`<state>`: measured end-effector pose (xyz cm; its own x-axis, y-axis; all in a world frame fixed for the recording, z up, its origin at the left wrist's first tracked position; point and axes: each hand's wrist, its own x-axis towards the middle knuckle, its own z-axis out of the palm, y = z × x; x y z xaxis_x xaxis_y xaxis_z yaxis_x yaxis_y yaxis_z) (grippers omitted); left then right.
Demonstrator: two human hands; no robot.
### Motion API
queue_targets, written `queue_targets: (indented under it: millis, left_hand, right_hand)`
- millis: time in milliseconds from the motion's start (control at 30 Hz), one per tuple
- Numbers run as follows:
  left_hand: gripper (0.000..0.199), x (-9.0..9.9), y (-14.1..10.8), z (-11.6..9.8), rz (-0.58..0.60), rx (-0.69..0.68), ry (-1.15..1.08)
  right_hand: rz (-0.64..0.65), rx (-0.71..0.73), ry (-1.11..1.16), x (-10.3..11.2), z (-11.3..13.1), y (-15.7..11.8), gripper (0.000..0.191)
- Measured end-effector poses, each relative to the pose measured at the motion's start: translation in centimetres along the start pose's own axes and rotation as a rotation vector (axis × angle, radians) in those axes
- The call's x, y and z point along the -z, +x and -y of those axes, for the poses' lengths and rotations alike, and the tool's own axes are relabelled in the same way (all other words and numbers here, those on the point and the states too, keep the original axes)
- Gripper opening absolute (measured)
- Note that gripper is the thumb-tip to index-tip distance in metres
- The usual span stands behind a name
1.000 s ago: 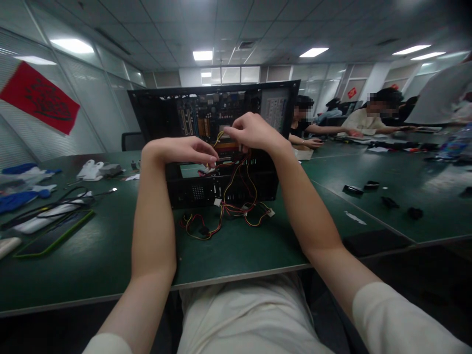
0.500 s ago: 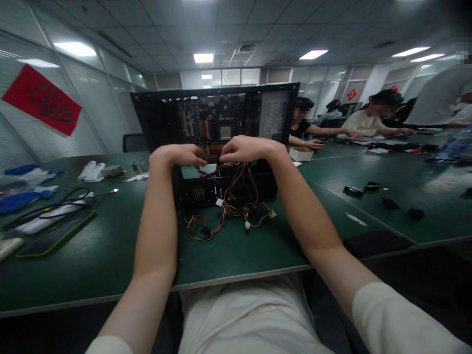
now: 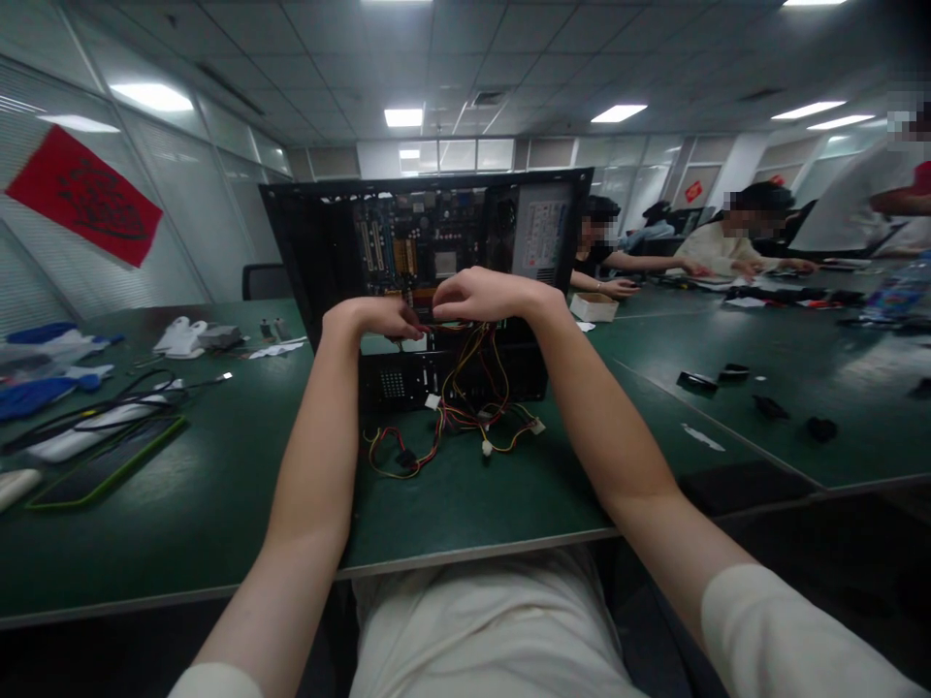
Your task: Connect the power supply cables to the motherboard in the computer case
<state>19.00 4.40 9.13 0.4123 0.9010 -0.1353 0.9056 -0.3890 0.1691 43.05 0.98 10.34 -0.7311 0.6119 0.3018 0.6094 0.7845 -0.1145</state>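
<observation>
Open computer case (image 3: 291, 228): upright on the green table (image 3: 480, 514), at my 12 o'clock; lower interior partly hidden behind my hands.
Left hand (image 3: 389, 316): at the case's lower bay, fingers bent toward 3 o'clock; whether I pinch a wire I cannot tell.
Right hand (image 3: 484, 294): beside it, fingers drawn together toward 9 o'clock; what they grip, if anything, is hidden.
Motherboard (image 3: 462, 228): lower edge obscured by my hands.
Power supply (image 3: 542, 233): toward 1 o'clock; label print illegible.
Cable bundle (image 3: 440, 427): spills toward 6 o'clock; upper run passes out of sight beneath my right hand.
Standing person (image 3: 850, 194): 2 o'clock, cut off by the view's edge.
</observation>
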Motion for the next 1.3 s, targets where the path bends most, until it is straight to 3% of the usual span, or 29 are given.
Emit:
queue_targets:
  millis: [167,333,500,667,767,900,1100,1300]
  left_hand:
    - [0.054,2.5,-4.6,-3.6,-0.182,-0.139,-0.034]
    - [0.049,2.9,-6.9,-6.2,-0.186,-0.215,-0.066]
    - [0.049,3.0,-7.9,-6.9,-0.196,-0.314,-0.118]
    - [0.056,3.6,-9.3,-6.2,-0.296,-0.231,-0.06]
    - [0.051,3.7,-9.7,-5.7,-0.21,-0.175,-0.073]
    - [0.051,3.6,-10.0,-6.0,-0.092,-0.229,-0.141]
    - [0.049,3.1,-11.0,-9.3,0.007,-0.334,-0.232]
    - [0.031,2.4,-11.2,-11.8,-0.13,-0.393,-0.116]
  right_hand:
    - [-0.105,0.108,0.187,0.2,0.7,-0.2,0.033]
    - [0.016,0.19,0.337,0.5,0.3,-0.6,0.04]
    - [0.027,0.141,0.404,1.6,0.1,-1.6,0.04]
    - [0.114,0.097,0.332,3.1,0.0,-3.4,0.039]
    - [0.192,0.087,0.319,4.0,0.3,-4.6,0.044]
    - [0.184,0.088,0.311,4.9,1.1,-6.0,0.049]
    - [0.099,0.104,0.304,5.8,2.2,-7.3,0.048]
    - [0.045,0.15,0.252,6.1,2.5,-7.7,0.043]
